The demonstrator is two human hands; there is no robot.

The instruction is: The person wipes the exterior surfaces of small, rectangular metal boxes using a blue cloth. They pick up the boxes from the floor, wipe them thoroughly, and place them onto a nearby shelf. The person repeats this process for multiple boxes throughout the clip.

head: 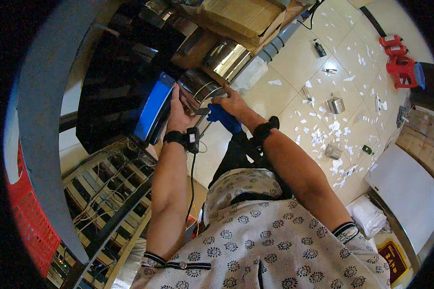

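A shiny metal cylindrical container lies on its side at the shelf's edge, with a pale ring around it. My left hand grips its near left side, thumb pointing up along it. Fingers of my right hand rest against its right rim. Just left of my left hand stands a flat bright blue panel or box. Behind the container is a larger mirror-bright metal cylinder. Below my right hand shows a blue item, apparently at my foot; its kind is unclear.
An opened cardboard box sits beyond the cylinders, beside a grey pipe. Torn paper scraps, a metal square piece and bottles litter the tiled floor. Loose cables cross a slatted rack at left. A red stool stands far right.
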